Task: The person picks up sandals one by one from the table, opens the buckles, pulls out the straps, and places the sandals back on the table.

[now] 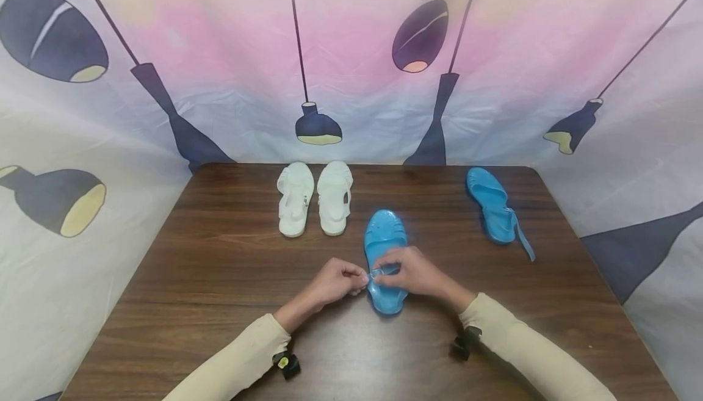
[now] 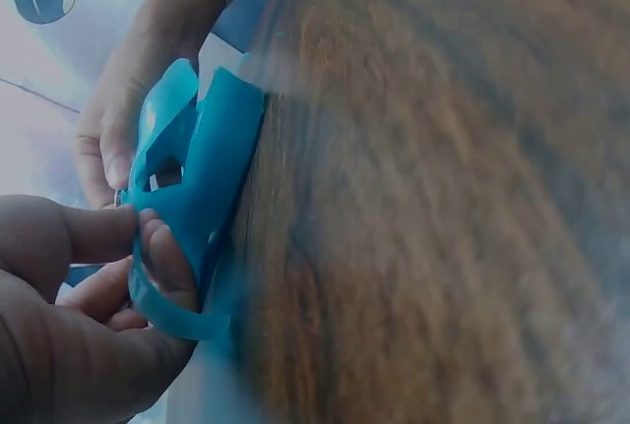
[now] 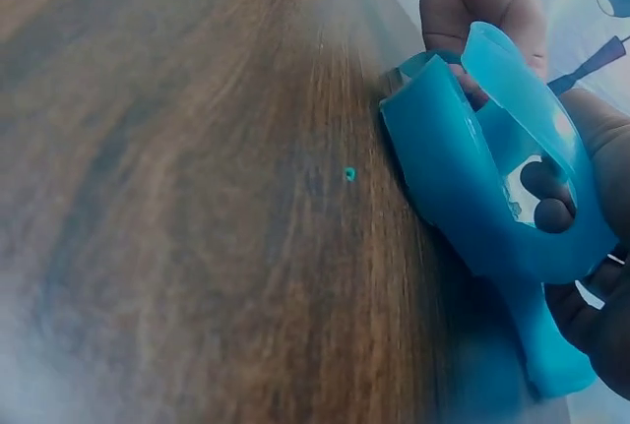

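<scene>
In the head view, a blue jelly sandal [image 1: 385, 230] lies toe-away on a dark wooden table [image 1: 230, 267], the left hand [image 1: 336, 280] pinching its ankle strap and the right hand [image 1: 410, 271] pinching at its buckle [image 1: 376, 273]; a pair of white sandals [image 1: 295, 202] sits beyond, to the left, and a second blue sandal [image 1: 498, 218] to the right. The left wrist view shows the strap curving past the left fingertips. In the right wrist view, a tiny blue-green bit [image 3: 349, 175] lies near the sandal.

Strap [image 2: 182, 321] through buckle [image 1: 376, 272] or not — too small to tell.
</scene>
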The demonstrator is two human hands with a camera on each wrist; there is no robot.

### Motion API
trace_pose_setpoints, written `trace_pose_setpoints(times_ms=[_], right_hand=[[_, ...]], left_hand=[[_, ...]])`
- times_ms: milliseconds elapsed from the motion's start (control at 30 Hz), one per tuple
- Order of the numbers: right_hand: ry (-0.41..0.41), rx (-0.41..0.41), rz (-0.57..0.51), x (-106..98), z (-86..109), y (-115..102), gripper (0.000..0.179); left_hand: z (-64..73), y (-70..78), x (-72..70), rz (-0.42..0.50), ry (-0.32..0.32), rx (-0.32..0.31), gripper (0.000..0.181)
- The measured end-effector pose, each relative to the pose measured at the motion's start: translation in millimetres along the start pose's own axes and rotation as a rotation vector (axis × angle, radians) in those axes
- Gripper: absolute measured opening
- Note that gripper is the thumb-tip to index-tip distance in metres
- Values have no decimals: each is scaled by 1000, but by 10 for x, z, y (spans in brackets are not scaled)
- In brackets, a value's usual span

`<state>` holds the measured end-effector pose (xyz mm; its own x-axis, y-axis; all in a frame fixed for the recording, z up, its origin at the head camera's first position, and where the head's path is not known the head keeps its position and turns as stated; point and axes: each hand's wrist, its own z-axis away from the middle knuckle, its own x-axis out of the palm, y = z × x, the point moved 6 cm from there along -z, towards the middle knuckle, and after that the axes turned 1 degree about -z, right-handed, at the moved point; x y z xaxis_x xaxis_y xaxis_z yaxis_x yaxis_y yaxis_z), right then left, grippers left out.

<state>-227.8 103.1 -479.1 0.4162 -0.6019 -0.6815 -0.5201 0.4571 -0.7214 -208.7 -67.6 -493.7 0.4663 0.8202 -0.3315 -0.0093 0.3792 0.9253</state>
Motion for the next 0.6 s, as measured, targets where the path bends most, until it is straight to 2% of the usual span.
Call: trace_pose_setpoints(times_ms=[267,467,600], right_hand=[[19,21,4,3,12,-14,16],[40,25,-6,14,30,-25,14],[58,13,1,18,26,-39,13]], left_hand=[[-20,101,-2,-30,39,60,12],[34,85,-1,12,-39,12,15],[61,85,-33,-31,-59,-12,17]])
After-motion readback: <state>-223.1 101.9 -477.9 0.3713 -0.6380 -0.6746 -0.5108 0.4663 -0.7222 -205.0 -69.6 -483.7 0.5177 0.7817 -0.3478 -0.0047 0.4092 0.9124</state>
